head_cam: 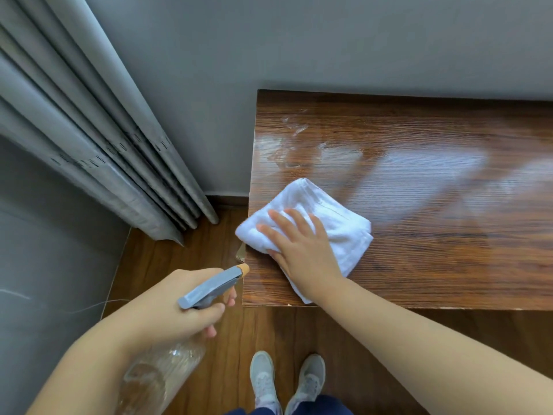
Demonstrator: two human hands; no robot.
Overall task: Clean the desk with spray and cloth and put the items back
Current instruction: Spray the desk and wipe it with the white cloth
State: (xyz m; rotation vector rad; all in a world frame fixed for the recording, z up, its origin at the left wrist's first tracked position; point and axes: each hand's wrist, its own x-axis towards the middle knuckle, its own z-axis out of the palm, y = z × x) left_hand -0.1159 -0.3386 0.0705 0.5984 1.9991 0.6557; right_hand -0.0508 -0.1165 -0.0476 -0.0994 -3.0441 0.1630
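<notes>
A folded white cloth (335, 217) lies on the left end of the dark wooden desk (434, 259), one corner hanging over the desk's left edge. My right hand (299, 250) presses flat on the cloth with straight fingers. Left of the desk and below its top, my left hand (176, 307) grips a clear spray bottle (161, 372) by its neck. The bottle's grey trigger head (209, 287) with an orange nozzle points toward the desk's front left corner. Wet smears show on the desk top behind the cloth.
Grey curtains (98, 139) hang at the left, reaching the wooden floor (185, 253). A grey wall (299, 55) runs behind the desk. My two feet in grey shoes (287, 381) stand on the floor in front of the desk.
</notes>
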